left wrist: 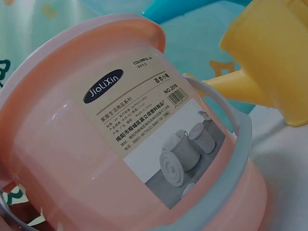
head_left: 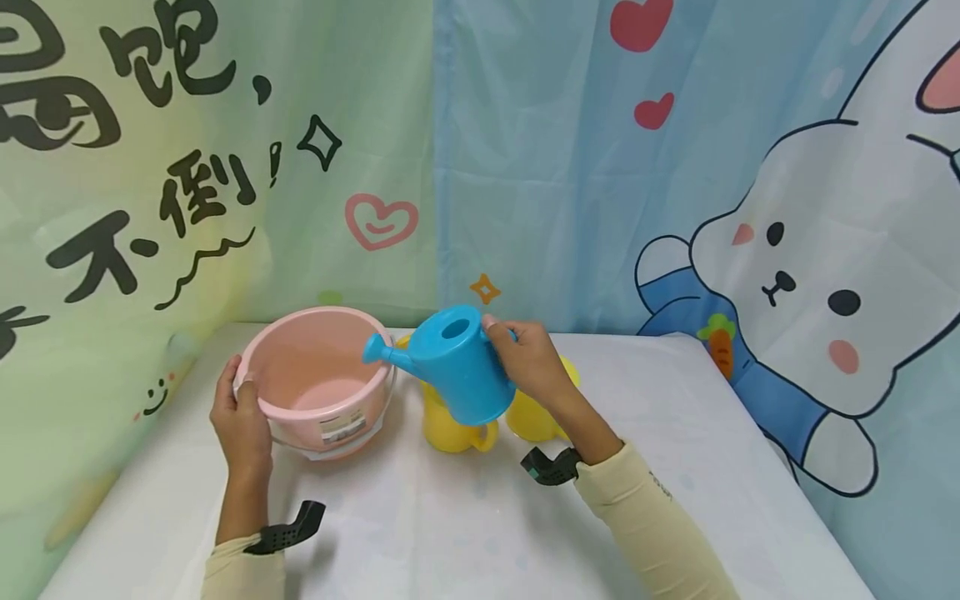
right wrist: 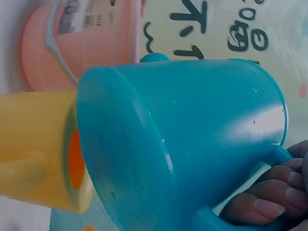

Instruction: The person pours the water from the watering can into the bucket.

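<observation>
In the head view my right hand (head_left: 525, 357) grips the handle of a blue watering can (head_left: 468, 371), which is held in the air and tipped left. Its spout reaches over the right rim of a pink bucket (head_left: 318, 417). My left hand (head_left: 243, 417) holds that bucket by its left rim, thumb at the near edge, and the bucket leans slightly. The left wrist view shows the bucket's printed label (left wrist: 154, 130) and pale handle (left wrist: 226, 178). Curled fingers (right wrist: 274, 195) pass through the can's handle in the right wrist view, and water drops dot the can.
Behind the blue can a yellow watering can (head_left: 446, 425) stands on the white tablecloth (head_left: 450, 525). Another yellow vessel (head_left: 532, 417) stands to its right, partly hidden by my right hand and forearm. A printed curtain (head_left: 525, 167) hangs along the table's back edge.
</observation>
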{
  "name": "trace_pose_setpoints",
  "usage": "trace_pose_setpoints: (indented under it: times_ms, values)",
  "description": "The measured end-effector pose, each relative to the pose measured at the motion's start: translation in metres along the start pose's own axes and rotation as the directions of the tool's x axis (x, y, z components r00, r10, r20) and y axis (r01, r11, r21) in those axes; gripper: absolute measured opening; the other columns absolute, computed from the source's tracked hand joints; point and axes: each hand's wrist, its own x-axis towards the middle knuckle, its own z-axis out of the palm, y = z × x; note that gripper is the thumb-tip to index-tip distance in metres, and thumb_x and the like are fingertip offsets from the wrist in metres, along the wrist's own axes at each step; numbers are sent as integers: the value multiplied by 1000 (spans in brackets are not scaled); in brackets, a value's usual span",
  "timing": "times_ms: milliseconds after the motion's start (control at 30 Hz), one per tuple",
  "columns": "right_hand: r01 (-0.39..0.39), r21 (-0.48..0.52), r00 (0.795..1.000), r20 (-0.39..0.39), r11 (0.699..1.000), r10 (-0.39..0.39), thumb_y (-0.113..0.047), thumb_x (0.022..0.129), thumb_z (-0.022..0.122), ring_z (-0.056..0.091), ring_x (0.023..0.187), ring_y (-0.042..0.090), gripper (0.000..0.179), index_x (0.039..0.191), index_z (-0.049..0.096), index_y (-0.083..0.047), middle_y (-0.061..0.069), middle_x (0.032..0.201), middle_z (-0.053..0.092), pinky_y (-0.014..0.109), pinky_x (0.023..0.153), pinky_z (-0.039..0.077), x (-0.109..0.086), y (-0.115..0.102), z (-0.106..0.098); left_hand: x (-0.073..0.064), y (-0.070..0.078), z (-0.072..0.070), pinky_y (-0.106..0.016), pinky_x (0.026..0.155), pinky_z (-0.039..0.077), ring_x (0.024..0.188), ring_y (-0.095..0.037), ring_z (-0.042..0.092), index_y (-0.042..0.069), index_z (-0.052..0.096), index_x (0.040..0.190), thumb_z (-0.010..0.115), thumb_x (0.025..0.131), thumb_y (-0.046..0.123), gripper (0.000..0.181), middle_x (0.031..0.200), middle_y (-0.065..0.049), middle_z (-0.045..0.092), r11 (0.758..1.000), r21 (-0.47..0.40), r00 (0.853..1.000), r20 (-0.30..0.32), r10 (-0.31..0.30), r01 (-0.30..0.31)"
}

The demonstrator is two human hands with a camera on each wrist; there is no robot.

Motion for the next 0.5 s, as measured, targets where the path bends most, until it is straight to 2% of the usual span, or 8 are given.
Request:
trace_pose_setpoints:
  times_ms: [100,267,500]
  values:
    - [29,-48,1000,13,998,-28,-46,101,46,38,51,21,54,63,39,-8,3,55,28,33,59,43,0,-3,4,-1,0,1,-30,112,31,142,-15,28,14,39,150,38,104,25,47,155,0,33,1000,-7,1000,-2,-4,4]
    - [84,-106,996,34,991,-81,-44,102,44,35,51,21,53,62,36,-10,2,55,26,33,58,42,2,-8,5,0,1,3,-31,111,32,141,-16,30,15,40,149,38,104,26,47,155,0,33,1000,-14,1000,-1,-5,5]
    - [54,-199,995,97,978,-35,-44,104,38,42,53,21,52,63,36,-11,2,57,27,32,58,42,7,-19,3,0,1,1,-32,111,33,140,-18,32,16,39,150,38,104,27,48,155,1,33,1000,3,1000,3,-12,12]
